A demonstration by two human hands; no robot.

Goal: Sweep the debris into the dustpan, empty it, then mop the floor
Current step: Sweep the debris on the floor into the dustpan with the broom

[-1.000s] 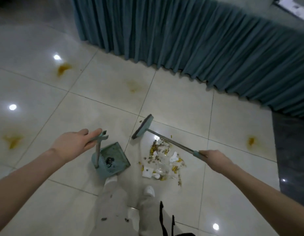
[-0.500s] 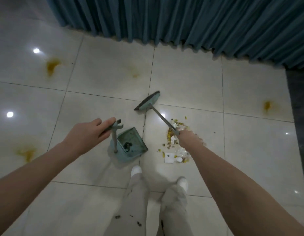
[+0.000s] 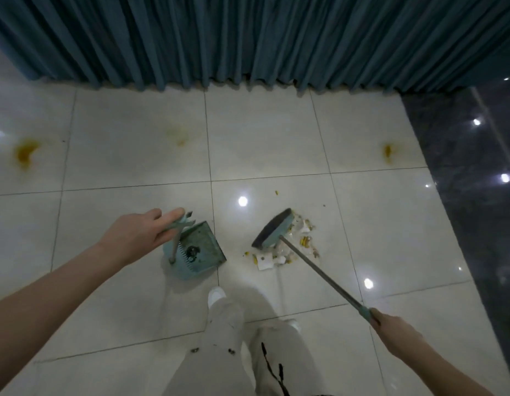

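Left hand (image 3: 139, 235) grip holds the dustpan handle (image 3: 175, 247); right hand (image 3: 396, 330) grip clamps the broom handle (image 3: 319, 270).

I read the scene as dim and cool-toned; the light comes from overhead and shows only as small hard glare spots (image 3: 242, 201) on the glossy floor (image 3: 128, 167) and on the dark strip (image 3: 462, 167) along its right side. Shadows are soft and weak, one pooled round the feet (image 3: 216, 294) and one beneath the dustpan (image 3: 196, 252), while the folds of the curtain (image 3: 248, 38) sink to near-black. I note wide-angle bending of the tile joints toward the frame edges, slight motion smear on the head of the broom (image 3: 272, 228), and general softness and grain throughout.
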